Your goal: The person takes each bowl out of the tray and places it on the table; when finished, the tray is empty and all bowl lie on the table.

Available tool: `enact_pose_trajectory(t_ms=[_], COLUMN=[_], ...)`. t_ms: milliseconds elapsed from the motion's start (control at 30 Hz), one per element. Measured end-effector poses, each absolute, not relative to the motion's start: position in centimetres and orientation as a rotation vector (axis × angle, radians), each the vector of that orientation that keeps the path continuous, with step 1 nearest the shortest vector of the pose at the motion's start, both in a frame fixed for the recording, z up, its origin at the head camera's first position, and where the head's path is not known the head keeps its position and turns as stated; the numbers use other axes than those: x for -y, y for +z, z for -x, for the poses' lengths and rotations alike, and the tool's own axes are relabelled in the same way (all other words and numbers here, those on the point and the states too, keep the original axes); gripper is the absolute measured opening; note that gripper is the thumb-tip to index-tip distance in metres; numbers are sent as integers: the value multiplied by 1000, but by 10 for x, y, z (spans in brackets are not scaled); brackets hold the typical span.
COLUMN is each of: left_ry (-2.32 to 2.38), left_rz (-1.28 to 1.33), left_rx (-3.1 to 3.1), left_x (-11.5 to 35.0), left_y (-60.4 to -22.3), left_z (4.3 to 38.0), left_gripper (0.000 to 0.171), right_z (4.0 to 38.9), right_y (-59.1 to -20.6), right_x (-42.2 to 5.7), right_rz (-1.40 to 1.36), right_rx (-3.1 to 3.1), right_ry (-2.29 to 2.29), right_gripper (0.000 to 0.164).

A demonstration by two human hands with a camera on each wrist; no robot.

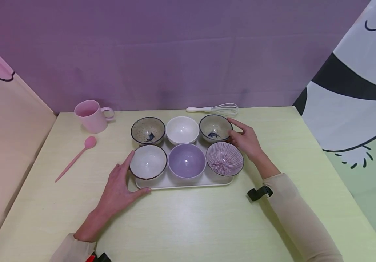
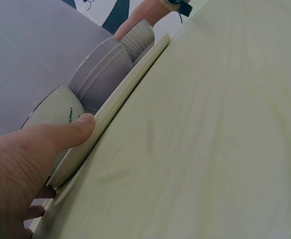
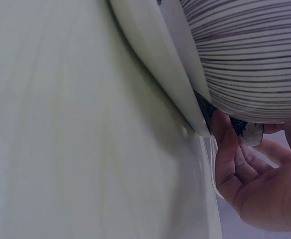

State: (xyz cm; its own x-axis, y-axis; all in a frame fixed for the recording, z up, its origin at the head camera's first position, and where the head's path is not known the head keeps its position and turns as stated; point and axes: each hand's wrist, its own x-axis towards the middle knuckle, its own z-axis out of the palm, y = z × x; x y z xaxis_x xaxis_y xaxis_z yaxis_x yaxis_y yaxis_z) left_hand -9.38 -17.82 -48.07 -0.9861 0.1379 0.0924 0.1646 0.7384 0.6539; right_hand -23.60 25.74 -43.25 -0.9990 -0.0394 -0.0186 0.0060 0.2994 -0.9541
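A white tray carries several bowls in two rows. The front row has a dark-rimmed white bowl, a lavender bowl and a purple-striped bowl. Behind them stand a speckled bowl, a plain white bowl and a grey bowl with a blue motif. My left hand grips the tray's front left corner, its thumb on the front rim. At the back right, my right hand holds the grey bowl's side, fingers curled near the tray's edge.
A pink mug stands at the back left, with a pink spoon lying in front of it. Behind the tray lies a white-handled whisk. A purple backdrop rises along the table's back edge.
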Motion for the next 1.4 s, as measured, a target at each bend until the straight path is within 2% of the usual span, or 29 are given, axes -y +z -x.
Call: enact_pose_trajectory(t_ms=[500, 1400], left_ry=[-1110, -1108], left_rz=[247, 256], left_rx=[2882, 2880], left_x=[179, 179], left_y=[-481, -483], left_z=[95, 94], left_gripper=[129, 129], right_z=[231, 208], right_y=[-422, -426], right_x=[-268, -355], right_rz=[-15, -225], right_rx=[-2497, -2474], right_ry=[-1937, -2111], right_gripper=[61, 64])
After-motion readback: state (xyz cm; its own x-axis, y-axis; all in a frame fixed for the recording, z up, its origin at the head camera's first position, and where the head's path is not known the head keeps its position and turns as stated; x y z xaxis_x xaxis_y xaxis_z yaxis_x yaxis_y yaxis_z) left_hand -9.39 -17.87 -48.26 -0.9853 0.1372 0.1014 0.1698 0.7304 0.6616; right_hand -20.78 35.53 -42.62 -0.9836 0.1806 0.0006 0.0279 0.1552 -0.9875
